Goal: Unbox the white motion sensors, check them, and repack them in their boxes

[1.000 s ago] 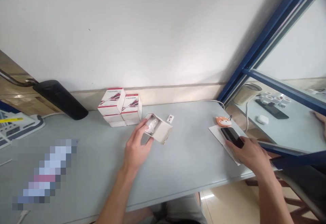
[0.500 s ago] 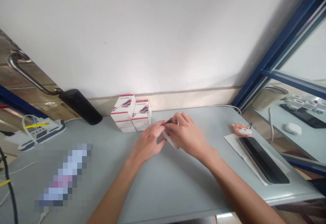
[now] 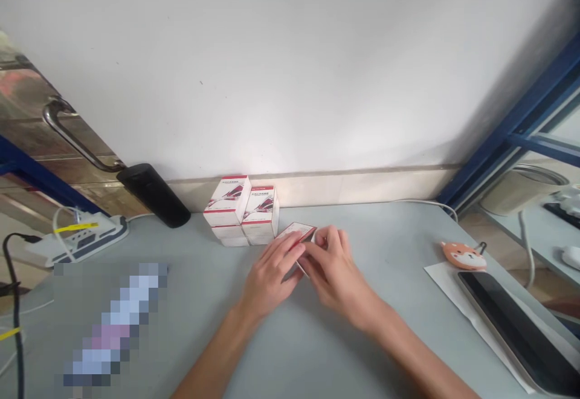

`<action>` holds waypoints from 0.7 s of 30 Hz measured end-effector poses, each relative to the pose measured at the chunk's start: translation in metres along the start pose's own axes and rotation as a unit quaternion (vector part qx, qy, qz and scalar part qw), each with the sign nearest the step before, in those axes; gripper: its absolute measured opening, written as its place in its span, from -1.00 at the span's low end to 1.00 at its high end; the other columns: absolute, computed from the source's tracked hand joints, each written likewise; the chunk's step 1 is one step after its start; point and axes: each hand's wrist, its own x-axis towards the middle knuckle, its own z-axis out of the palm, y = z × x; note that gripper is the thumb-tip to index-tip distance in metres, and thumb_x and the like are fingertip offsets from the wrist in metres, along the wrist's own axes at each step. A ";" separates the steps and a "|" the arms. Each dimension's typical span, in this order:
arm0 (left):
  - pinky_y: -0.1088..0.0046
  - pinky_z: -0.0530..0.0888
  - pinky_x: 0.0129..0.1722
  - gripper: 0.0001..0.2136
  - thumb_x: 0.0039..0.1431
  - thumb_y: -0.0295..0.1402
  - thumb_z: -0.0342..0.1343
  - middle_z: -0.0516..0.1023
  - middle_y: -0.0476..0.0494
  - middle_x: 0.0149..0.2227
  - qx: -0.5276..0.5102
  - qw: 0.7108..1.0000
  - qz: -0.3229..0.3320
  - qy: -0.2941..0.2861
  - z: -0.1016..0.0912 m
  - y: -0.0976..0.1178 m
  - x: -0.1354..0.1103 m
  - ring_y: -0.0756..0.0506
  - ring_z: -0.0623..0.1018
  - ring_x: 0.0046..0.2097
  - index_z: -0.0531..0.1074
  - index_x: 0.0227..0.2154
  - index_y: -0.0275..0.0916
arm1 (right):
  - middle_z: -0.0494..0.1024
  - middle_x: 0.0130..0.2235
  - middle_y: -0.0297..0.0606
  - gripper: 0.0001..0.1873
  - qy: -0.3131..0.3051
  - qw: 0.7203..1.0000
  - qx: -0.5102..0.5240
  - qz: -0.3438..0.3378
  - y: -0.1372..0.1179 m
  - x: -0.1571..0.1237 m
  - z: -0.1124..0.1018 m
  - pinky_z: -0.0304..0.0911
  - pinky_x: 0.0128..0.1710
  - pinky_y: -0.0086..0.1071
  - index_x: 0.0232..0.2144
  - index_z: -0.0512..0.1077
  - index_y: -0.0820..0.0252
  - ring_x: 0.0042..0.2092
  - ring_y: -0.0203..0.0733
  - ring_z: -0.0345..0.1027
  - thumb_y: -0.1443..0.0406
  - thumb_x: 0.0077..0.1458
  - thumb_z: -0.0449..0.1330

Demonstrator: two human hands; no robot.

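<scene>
Between my hands, a small white box (image 3: 293, 228) with red edges rests tilted near the middle of the table (image 3: 317, 350). My left hand (image 3: 272, 272) wraps over its left side and top, fingers bent around it. On the other side, my right hand (image 3: 335, 266) pinches at the near right edge of the box, with thumb and fingertips together. The fingers hide most of the box, and I cannot make out whether its flap is up. Just left of it stand several matching white and red boxes (image 3: 226, 208), stacked against the wall.
A black cylinder (image 3: 154, 196) leans by the wall at left, near a power strip (image 3: 99, 239). A blurred-out object (image 3: 118, 326) lies front left. At right are an orange animal-shaped item (image 3: 464, 256), a sheet of paper (image 3: 453, 287) and a dark phone (image 3: 512, 332).
The red-edged top of the box now shows beyond my fingers. My right hand has dropped slightly toward me, along the box's edge. The camera view has shifted a little.
</scene>
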 end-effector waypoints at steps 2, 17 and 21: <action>0.16 0.66 0.11 -0.28 0.24 -0.57 0.26 0.61 -0.29 0.17 -0.003 1.000 -0.010 0.018 0.001 0.000 -0.002 -0.22 0.62 0.20 0.16 0.39 -0.05 | 0.28 -0.11 -0.15 -0.78 -0.004 0.998 0.060 -0.001 0.006 0.001 -0.003 0.37 0.04 -0.03 0.00 0.49 -0.03 -0.05 -0.02 0.19 0.24 0.44 0.07; 0.17 0.62 0.09 -0.36 0.21 -0.41 0.29 0.60 -0.26 0.11 -0.056 0.968 -0.223 0.102 0.003 0.001 -0.011 -0.22 0.65 0.11 0.23 0.32 -0.11 | 0.59 -0.15 -0.20 -0.66 0.228 0.959 0.146 0.079 0.034 0.013 -0.033 0.39 -0.11 -0.23 -0.12 0.60 0.04 -0.15 -0.11 0.45 0.01 0.40 0.13; 0.19 0.62 0.03 -0.38 0.22 -0.39 0.26 0.61 -0.25 -0.01 -0.142 0.944 -0.282 0.096 -0.001 0.005 -0.005 -0.20 0.66 0.00 0.20 0.31 -0.15 | 0.61 -0.14 -0.19 -0.52 0.177 0.964 0.056 0.193 0.071 0.018 -0.036 0.30 -0.12 -0.22 -0.32 0.61 0.07 -0.18 -0.10 0.44 -0.03 0.41 0.04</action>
